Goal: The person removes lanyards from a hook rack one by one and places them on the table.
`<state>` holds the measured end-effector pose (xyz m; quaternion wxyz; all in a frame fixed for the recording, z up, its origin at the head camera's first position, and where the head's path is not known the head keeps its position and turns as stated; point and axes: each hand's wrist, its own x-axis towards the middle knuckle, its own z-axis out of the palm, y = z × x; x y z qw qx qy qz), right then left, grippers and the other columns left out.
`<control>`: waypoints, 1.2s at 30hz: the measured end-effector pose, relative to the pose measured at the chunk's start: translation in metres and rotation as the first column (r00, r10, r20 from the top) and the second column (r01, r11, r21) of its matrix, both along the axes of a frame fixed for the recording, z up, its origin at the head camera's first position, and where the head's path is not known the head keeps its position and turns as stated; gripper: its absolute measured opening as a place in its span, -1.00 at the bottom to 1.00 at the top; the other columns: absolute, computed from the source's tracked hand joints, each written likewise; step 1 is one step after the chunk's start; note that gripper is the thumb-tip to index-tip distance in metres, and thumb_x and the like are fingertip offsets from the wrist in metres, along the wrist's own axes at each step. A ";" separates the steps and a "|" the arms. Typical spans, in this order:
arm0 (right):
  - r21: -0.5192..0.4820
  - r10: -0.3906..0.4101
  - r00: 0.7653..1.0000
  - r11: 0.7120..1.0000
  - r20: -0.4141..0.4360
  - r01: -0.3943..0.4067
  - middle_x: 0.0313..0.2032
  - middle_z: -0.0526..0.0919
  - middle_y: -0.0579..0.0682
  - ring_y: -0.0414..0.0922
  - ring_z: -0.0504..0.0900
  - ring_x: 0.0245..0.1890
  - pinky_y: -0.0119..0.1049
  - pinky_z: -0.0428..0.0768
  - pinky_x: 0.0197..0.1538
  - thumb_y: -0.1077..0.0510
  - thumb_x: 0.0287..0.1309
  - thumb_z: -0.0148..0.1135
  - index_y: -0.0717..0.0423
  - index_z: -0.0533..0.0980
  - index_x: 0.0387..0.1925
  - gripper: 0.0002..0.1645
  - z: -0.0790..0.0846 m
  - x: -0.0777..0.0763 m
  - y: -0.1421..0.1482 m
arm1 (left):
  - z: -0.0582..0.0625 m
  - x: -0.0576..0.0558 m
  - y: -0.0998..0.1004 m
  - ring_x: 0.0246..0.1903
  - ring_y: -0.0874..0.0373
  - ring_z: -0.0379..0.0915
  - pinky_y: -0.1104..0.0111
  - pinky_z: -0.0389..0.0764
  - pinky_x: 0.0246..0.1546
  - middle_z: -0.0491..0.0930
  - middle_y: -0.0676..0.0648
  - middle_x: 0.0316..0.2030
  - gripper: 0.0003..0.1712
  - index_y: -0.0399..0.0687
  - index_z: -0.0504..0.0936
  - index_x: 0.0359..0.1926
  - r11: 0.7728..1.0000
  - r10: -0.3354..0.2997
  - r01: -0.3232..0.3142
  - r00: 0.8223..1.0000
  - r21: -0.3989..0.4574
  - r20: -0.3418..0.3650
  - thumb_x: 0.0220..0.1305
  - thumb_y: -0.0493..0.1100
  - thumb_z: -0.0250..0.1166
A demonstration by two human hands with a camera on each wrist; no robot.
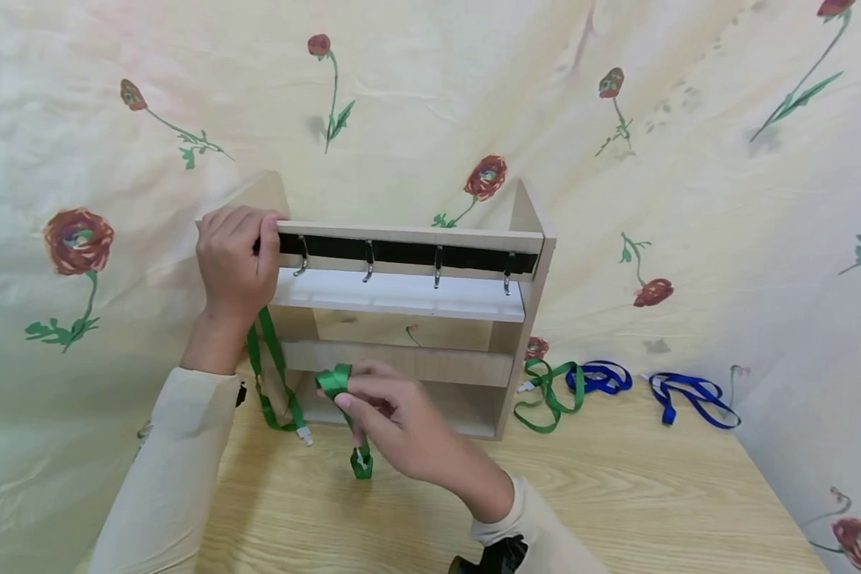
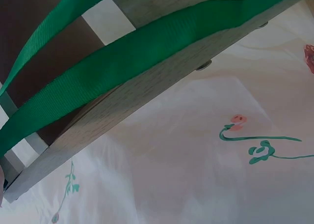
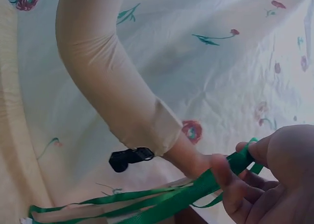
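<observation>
My left hand grips the left end of the top rail of a small wooden rack, its thumb on the front. Metal hooks line a black strip on that rail. Below the left hand hangs a green lanyard, its upper end hidden by the hand; its strap also crosses the left wrist view. In front of the rack, my right hand pinches a second green lanyard between thumb and fingers. Part of that lanyard is looped at the fingertips, and its lower end dangles over the table.
On the wooden table, right of the rack, lie another green lanyard and two blue lanyards, one bundled and one looser. Flower-printed cloth stands close behind and at both sides.
</observation>
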<state>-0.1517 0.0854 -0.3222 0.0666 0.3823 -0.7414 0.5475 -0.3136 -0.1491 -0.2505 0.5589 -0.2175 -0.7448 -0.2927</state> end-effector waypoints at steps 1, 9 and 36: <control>0.004 -0.019 1.000 1.000 -0.021 0.019 -0.03 0.59 0.06 -0.34 0.56 -0.39 -0.42 0.62 -0.35 0.19 0.55 0.12 0.17 0.71 0.06 -0.70 0.001 0.001 0.003 | 0.000 0.000 0.000 -0.20 -0.26 0.67 -0.08 0.50 0.06 0.80 -0.29 -0.33 -0.53 -0.28 0.81 -0.24 1.000 0.000 0.000 1.000 0.000 0.000 0.53 -0.05 0.09; -0.016 -0.213 0.966 0.977 -0.144 0.213 0.27 0.34 0.09 -0.30 0.43 -0.33 -0.42 0.51 -0.27 0.22 0.49 0.20 0.14 0.78 -0.10 -0.76 0.008 0.004 0.025 | 0.001 0.000 0.001 -0.21 -0.25 0.67 -0.07 0.50 0.06 0.80 -0.29 -0.32 -0.51 -0.28 0.81 -0.24 1.000 0.009 -0.009 1.000 -0.007 0.012 0.54 -0.03 0.07; -0.004 -0.146 0.930 0.988 -0.336 0.154 -0.55 0.51 -0.09 -0.38 0.25 -0.59 -0.51 0.30 -0.53 0.47 0.43 0.03 0.19 0.72 0.08 -0.58 0.004 -0.008 0.061 | 0.000 0.001 0.000 -0.18 -0.26 0.67 -0.07 0.49 0.06 0.80 -0.30 -0.30 -0.51 -0.26 0.81 -0.20 1.000 0.022 -0.022 1.000 -0.021 0.017 0.54 -0.02 0.06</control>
